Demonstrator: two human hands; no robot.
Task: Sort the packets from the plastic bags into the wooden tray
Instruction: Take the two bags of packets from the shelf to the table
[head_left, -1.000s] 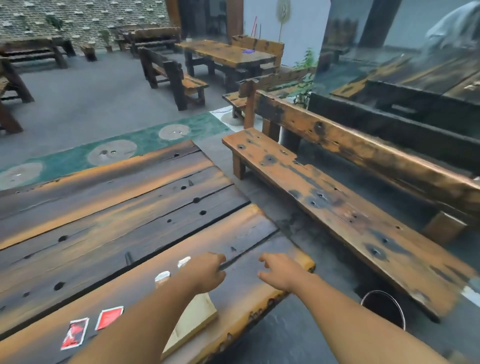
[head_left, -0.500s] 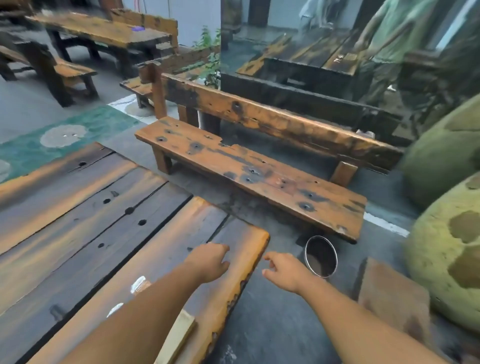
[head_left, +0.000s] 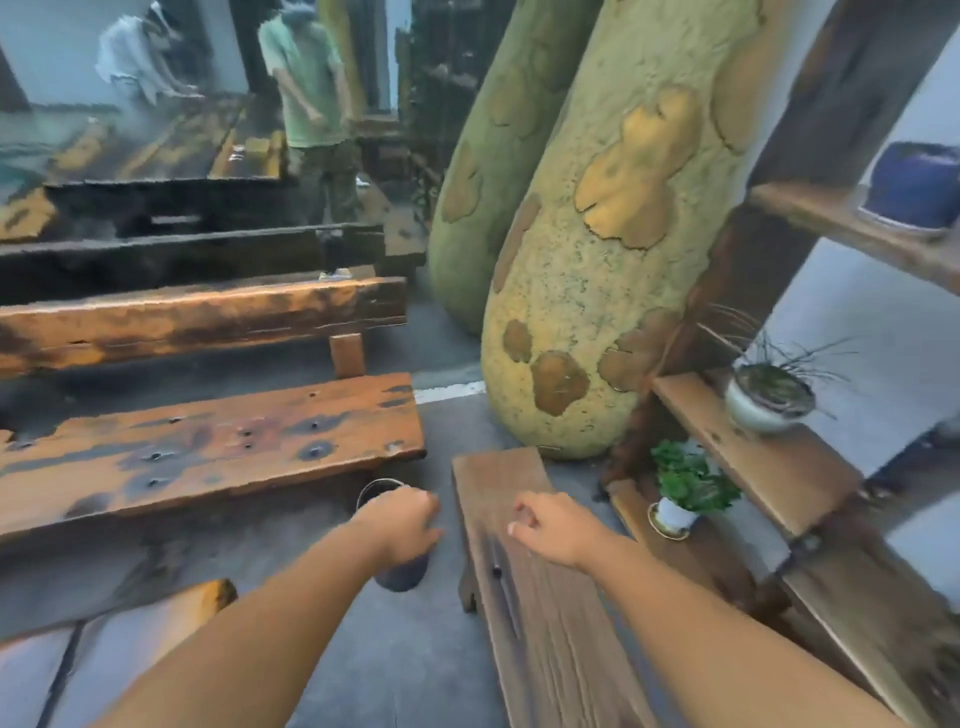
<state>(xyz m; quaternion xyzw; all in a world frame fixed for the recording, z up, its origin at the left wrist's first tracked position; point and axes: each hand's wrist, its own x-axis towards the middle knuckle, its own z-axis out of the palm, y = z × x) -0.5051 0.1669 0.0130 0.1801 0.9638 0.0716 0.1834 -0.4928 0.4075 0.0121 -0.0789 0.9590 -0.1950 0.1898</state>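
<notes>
No packets, plastic bags or wooden tray are in view. Only a corner of the work table (head_left: 208, 597) shows at the lower left. My left hand (head_left: 402, 525) is stretched forward over a dark metal bucket (head_left: 397, 569) on the floor, fingers curled, with nothing in it. My right hand (head_left: 550, 525) hovers over a low wooden bench (head_left: 535, 623), fingers loosely bent and apart, holding nothing.
A long wooden bench with a backrest (head_left: 208, 447) stands to the left. Two tall green and yellow sculpted trunks (head_left: 613, 234) rise ahead. A stepped wooden shelf (head_left: 769, 457) on the right carries potted plants (head_left: 685, 488). Two people (head_left: 311, 104) stand at a far table.
My view has swung right, away from the table; the red packets and the tray edge have left the frame. Both hands moved with it and now hang over the bucket and the low bench.
</notes>
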